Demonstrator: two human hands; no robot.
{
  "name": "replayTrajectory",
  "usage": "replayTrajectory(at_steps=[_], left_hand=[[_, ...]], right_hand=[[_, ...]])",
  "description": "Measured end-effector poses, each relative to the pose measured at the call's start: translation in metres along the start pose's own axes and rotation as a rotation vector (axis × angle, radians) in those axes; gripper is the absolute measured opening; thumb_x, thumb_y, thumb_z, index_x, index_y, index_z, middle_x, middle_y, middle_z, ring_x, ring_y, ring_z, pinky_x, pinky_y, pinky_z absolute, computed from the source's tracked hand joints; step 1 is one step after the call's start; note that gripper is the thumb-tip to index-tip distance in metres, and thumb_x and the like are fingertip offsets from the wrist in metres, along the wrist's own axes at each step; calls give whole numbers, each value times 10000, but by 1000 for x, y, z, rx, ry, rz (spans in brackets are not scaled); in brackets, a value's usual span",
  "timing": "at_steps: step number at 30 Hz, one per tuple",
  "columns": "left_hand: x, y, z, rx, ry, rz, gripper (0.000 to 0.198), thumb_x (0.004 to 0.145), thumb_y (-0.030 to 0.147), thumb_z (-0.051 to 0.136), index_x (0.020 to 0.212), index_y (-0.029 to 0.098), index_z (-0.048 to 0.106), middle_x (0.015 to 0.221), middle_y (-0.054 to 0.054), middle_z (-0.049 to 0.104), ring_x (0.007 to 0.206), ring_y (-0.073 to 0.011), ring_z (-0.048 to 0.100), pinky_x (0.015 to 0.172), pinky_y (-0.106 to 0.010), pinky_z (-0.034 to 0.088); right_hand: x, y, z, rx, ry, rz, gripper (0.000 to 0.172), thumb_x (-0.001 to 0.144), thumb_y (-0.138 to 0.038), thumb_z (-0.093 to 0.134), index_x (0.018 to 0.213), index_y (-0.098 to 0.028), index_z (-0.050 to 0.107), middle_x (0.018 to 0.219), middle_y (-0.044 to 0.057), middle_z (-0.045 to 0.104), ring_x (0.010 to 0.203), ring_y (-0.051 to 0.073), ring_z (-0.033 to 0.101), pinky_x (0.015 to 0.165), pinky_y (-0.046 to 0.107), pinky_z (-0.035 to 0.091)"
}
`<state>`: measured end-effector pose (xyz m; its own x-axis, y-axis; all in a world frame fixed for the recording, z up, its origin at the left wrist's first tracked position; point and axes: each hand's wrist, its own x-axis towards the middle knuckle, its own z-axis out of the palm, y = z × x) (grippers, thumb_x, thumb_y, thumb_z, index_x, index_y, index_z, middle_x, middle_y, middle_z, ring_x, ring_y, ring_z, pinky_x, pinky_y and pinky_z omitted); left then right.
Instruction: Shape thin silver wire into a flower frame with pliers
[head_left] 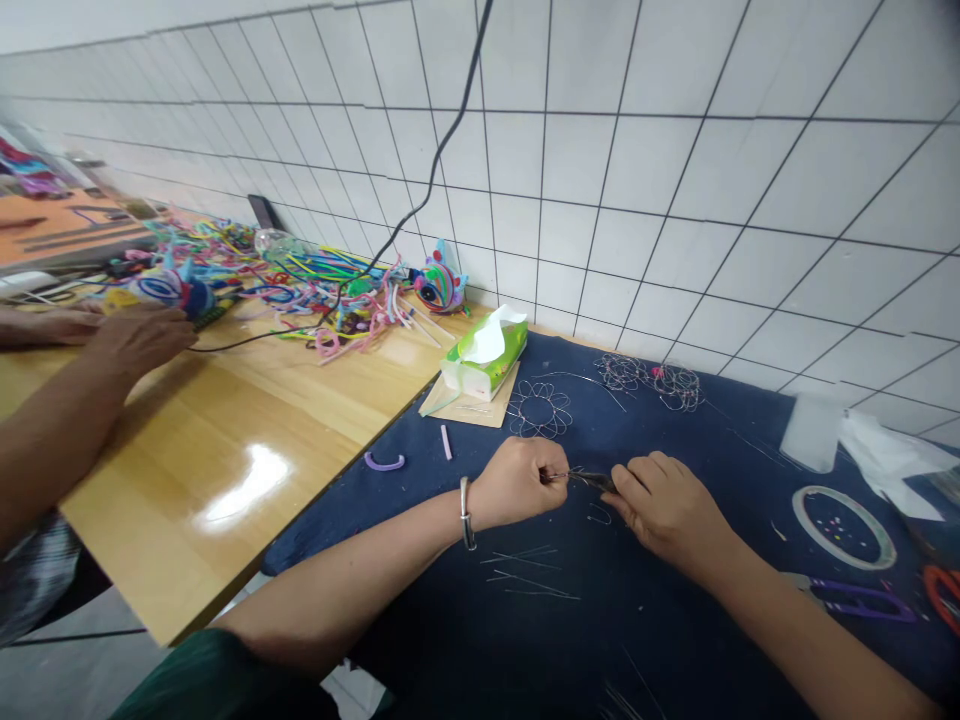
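My left hand (517, 483) is closed in a pinch on a thin wire, over the dark blue cloth (420, 560). A silver bracelet (466, 513) sits on that wrist. My right hand (664, 500) is closed around small dark pliers (592, 481), whose tip meets the left fingertips. Loose cut wires (529, 575) lie on the cloth just below my hands. A wire flower (538, 409) lies flat beyond the left hand. Two tangled wire pieces (651, 379) rest further back.
A green tissue pack (484, 360) stands on card at the cloth's edge. Colourful pipe cleaners (315, 285) pile up on the wooden table (225, 450), where another person's hand (139, 335) rests. A tape roll (844, 523) and purple scissors (862, 600) lie at right.
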<state>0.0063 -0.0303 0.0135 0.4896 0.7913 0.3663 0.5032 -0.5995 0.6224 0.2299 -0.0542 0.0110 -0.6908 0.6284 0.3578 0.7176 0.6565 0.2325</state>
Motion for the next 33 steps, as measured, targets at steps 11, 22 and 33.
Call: replayTrajectory(at_steps=[11,22,33], left_hand=[[0,0,1,-6,-6,-2,118,607,53,458,533,130,509,548,31,496,495,-53,411,489,-177,305],[1,0,-1,17,-17,19,113,616,59,457,546,134,505,551,27,492,496,-57,403,485,-177,299],[0,-1,0,186,2,62,104,612,73,451,549,147,491,542,21,473,521,-78,404,530,-199,314]], right_hand=[[0,0,2,18,-14,-2,209,853,-294,461,947,-140,567,747,60,489,703,159,396,640,298,314],[1,-1,-2,-19,-8,1,213,856,-298,458,950,-141,568,744,58,495,695,156,396,640,301,309],[0,-5,-6,-194,36,-15,204,848,-295,478,957,-150,571,738,61,504,702,164,402,646,322,302]])
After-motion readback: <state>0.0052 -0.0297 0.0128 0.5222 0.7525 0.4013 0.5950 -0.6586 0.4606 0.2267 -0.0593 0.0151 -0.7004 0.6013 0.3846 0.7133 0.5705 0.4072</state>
